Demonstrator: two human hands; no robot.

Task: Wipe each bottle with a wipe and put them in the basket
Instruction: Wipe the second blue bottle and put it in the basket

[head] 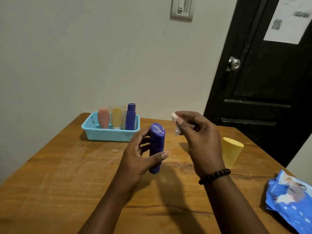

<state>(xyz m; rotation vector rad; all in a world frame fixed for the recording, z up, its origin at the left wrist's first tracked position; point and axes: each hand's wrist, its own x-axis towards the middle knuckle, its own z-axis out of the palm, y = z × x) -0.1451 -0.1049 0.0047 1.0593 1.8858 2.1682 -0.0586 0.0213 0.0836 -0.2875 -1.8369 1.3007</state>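
Wooden surface [67, 174] carries a blue basket [108, 135]. Left hand [140, 159] grips a purple bottle [157, 147]. Right hand [199, 137] pinches a crumpled wipe [176, 123].

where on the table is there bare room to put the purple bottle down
Bare wood lies left of the left hand, in front of the basket, and along the near edge. The right side is crowded: yellow bottle and wipes pack.

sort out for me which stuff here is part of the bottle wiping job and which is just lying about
Job: purple bottle in left hand; wipe in right hand; yellow bottle; blue basket holding four bottles; wipes pack.

Lying about: door knob, light switch, paper on door.
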